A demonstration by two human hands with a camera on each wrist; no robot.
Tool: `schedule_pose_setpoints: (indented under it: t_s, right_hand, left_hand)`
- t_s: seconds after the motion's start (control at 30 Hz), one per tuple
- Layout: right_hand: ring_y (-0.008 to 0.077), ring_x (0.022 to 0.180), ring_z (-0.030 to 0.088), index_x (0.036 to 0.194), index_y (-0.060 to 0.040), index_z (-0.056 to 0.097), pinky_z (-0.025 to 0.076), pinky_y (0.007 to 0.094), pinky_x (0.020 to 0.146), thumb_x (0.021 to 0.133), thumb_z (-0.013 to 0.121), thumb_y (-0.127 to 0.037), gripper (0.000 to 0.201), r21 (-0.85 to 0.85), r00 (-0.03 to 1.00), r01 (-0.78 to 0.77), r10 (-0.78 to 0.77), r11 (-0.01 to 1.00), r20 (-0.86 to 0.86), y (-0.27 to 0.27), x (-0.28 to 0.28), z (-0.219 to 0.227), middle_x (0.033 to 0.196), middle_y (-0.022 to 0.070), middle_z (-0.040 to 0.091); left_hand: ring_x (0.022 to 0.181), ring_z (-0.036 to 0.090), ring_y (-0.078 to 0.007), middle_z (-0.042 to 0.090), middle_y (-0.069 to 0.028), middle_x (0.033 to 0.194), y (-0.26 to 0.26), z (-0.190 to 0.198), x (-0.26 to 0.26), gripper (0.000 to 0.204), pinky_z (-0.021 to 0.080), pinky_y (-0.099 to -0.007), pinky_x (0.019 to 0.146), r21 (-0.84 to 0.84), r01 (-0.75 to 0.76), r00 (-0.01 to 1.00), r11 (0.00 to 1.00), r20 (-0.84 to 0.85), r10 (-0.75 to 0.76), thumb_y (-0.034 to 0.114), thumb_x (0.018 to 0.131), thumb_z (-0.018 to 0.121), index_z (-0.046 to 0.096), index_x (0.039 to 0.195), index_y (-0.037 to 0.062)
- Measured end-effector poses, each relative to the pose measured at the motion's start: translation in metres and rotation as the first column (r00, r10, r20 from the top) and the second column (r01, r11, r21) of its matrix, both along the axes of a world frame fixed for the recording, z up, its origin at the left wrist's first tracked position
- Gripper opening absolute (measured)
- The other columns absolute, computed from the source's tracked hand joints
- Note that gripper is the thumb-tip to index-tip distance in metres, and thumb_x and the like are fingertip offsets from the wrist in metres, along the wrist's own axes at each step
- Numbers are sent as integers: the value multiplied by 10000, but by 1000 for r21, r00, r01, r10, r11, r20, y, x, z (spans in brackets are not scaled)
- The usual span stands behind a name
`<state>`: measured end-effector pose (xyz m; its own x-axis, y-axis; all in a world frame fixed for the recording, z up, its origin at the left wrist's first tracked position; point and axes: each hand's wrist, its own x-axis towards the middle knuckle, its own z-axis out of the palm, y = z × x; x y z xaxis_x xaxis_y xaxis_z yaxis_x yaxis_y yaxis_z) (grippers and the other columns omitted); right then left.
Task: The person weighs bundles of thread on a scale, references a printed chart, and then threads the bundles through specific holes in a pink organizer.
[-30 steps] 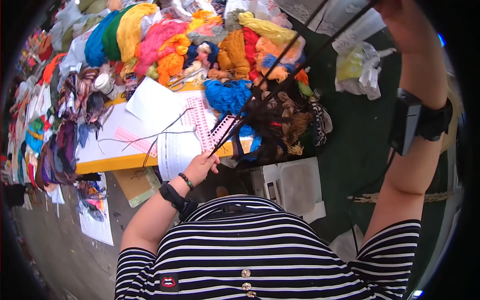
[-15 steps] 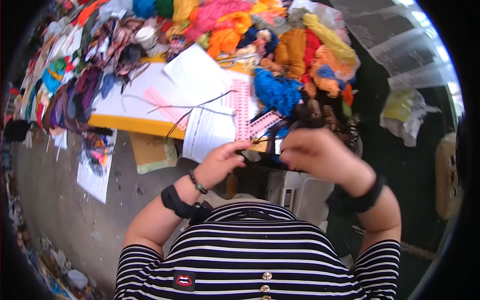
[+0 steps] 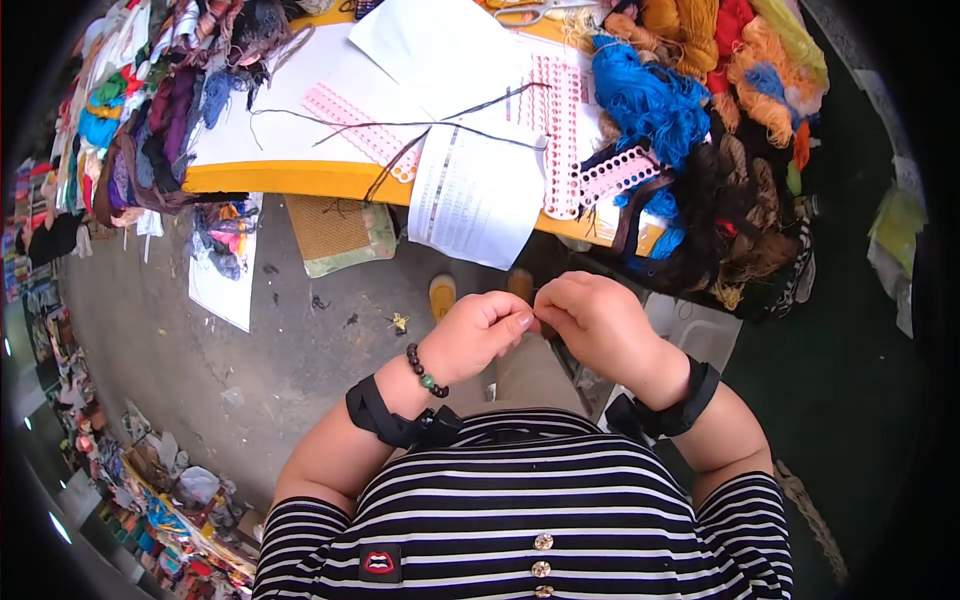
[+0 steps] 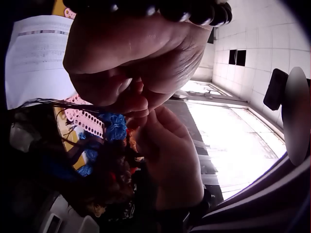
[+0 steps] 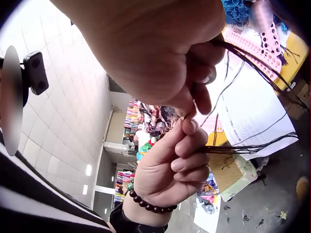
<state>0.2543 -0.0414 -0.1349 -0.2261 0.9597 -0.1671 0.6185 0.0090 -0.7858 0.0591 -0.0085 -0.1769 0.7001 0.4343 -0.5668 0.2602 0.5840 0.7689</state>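
In front of the striped shirt, my left hand (image 3: 468, 338) and right hand (image 3: 602, 325) meet at the fingertips. In the right wrist view, dark thread (image 5: 231, 149) trails from the curled fingers of the left hand (image 5: 167, 167). More dark strands (image 5: 248, 57) run out of the right hand (image 5: 146, 58), whose fingers are also curled. Thumb and finger of each hand pinch close together; the bit between them is mostly hidden. The left wrist view shows strands (image 4: 60, 103) stretching away from the left hand (image 4: 136, 63), with the right hand (image 4: 170, 155) just below it.
Beyond the hands stands a yellow-edged table (image 3: 300, 180) with printed paper (image 3: 475, 200), pink punched cards (image 3: 562, 130) and loose dark threads (image 3: 430, 124). Blue yarn (image 3: 650, 95) and black yarn (image 3: 715, 215) lie at its right. A brown board (image 3: 335, 235) is below the edge.
The right hand has come down from high at the upper right, where long dark strands were stretched, to meet the left hand. The head view has shifted, showing more floor.
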Motion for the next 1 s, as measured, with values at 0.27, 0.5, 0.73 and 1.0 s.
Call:
schedule_pose_setpoints:
  t_s: [0.27, 0.5, 0.73, 1.0]
  right_hand:
    - [226, 852, 600, 876, -53, 575, 444, 384, 835, 916, 569, -210, 162, -442, 547, 10, -375, 897, -749, -8, -5, -27, 799, 47, 592]
    - [72, 627, 524, 956, -78, 575, 366, 200, 512, 945, 534, -212, 140, -650, 419, 491, -811, 580, -407, -35, 66, -45, 665, -26, 505]
    - [104, 693, 580, 916, 8, 622, 460, 254, 626, 869, 627, -186, 200, -438, 591, 709, -805, 553, -60, -36, 59, -163, 776, 37, 634]
    - [206, 769, 648, 1040, 84, 601, 506, 300, 728, 697, 772, -245, 505, -395, 688, 689, -720, 607, 94, -9, -17, -262, 873, 150, 672]
  left_hand:
    - [678, 536, -55, 600, 5, 794, 1, -31, -21, 190, 453, -204, 611, 23, 4, 998, 1000, 62, -5, 182, 938, 552, 655, 1012, 39]
    - [806, 598, -93, 625, -34, 1060, -7, -98, -45, 261, 503, -241, 684, 90, 66, 997, 994, -48, -61, 167, 910, 601, 604, 1143, 50]
    - [1070, 563, -213, 593, -147, 1146, 54, -210, -114, 469, 461, -351, 897, 499, -229, 715, 836, -496, 493, 139, 816, 675, 508, 1235, 11]
    - [1071, 543, -172, 559, -105, 1247, 102, -241, -105, 470, 442, -307, 832, 313, -187, 869, 931, -390, 305, 152, 851, 629, 479, 1261, -22]
